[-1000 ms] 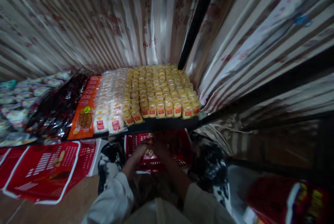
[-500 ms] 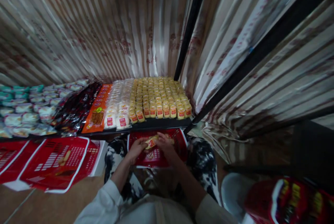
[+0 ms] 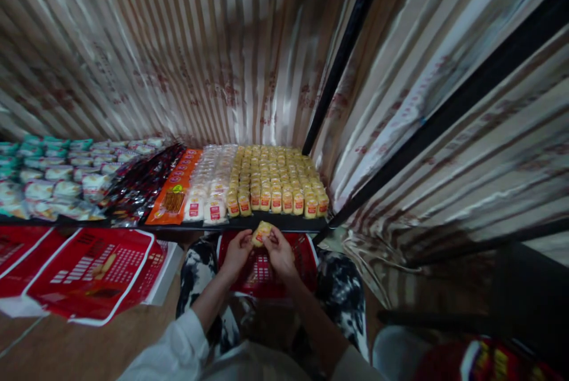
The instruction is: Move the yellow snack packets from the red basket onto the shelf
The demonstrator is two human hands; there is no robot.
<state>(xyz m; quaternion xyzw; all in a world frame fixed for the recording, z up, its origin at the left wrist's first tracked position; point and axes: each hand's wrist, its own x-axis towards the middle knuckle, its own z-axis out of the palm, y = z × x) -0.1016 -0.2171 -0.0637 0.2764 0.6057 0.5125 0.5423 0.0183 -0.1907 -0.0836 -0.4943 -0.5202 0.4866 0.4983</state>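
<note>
Risks, L to R. White wrapped snacks [image 3: 214, 209] sit right at the front edge of the black shelf [image 3: 271, 221]; a sleeve or knuckle catching a wrapper could drag one off. Middle: yellow wrapped snack [image 3: 261, 231] is held by fingertips only, in front of the shelf edge and over the red container [image 3: 306, 259]. Wrapper looks slick, so a loose pinch could drop it in. Right: yellow snack rows [image 3: 284, 182] are packed tight, so a bump at the front could skew several columns.

Hands, L to R. Left hand [image 3: 240, 245]: nearly closed, thumb and fingers pinching the snack's left edge. Right hand [image 3: 280, 250]: also nearly closed, thumb on the near face by the red label, fingers on the right side. Nothing else in either.
</note>
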